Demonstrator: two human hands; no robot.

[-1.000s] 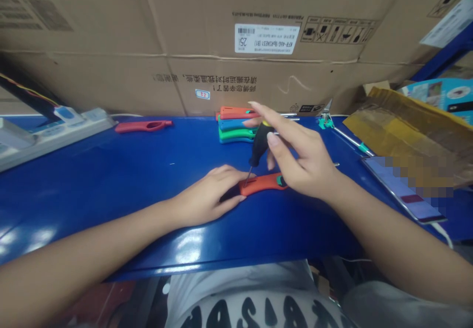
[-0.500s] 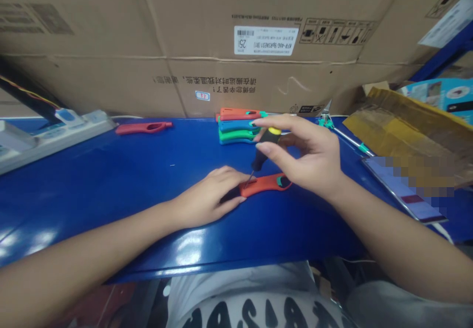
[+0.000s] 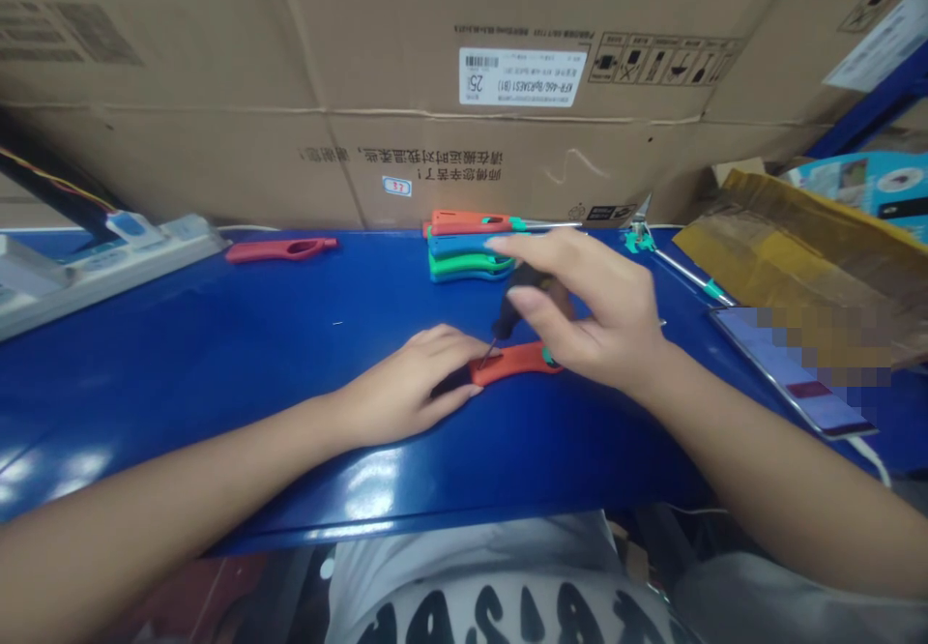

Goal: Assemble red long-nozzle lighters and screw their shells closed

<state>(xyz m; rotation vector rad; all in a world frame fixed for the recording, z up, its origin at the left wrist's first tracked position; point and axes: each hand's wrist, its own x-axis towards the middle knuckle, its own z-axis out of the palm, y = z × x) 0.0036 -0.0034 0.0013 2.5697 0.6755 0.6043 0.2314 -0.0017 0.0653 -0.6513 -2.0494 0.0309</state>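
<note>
An orange plastic handle (image 3: 516, 363) lies on the blue table, and my left hand (image 3: 413, 383) grips its left end between thumb and fingers. My right hand (image 3: 598, 310) is closed round a dark screwdriver (image 3: 513, 310) held at a slant above the handle. The screwdriver's thin shaft points down to the handle's left end, beside my left fingertips. Part of the screwdriver grip is hidden by my right fingers. Behind my hands is a stack of handles (image 3: 464, 243) in orange, blue and green.
A red handle (image 3: 279, 250) lies at the back left, near a white power strip (image 3: 108, 272). Cardboard (image 3: 239, 64) stands along the back. To the right are a green-and-metal part (image 3: 639, 236), a phone (image 3: 790, 368) and a yellow-taped package (image 3: 812, 257).
My right hand has turned the screwdriver and shifted slightly left, with its fingers now covering the yellow end. My left hand and the orange handle have stayed in place.
</note>
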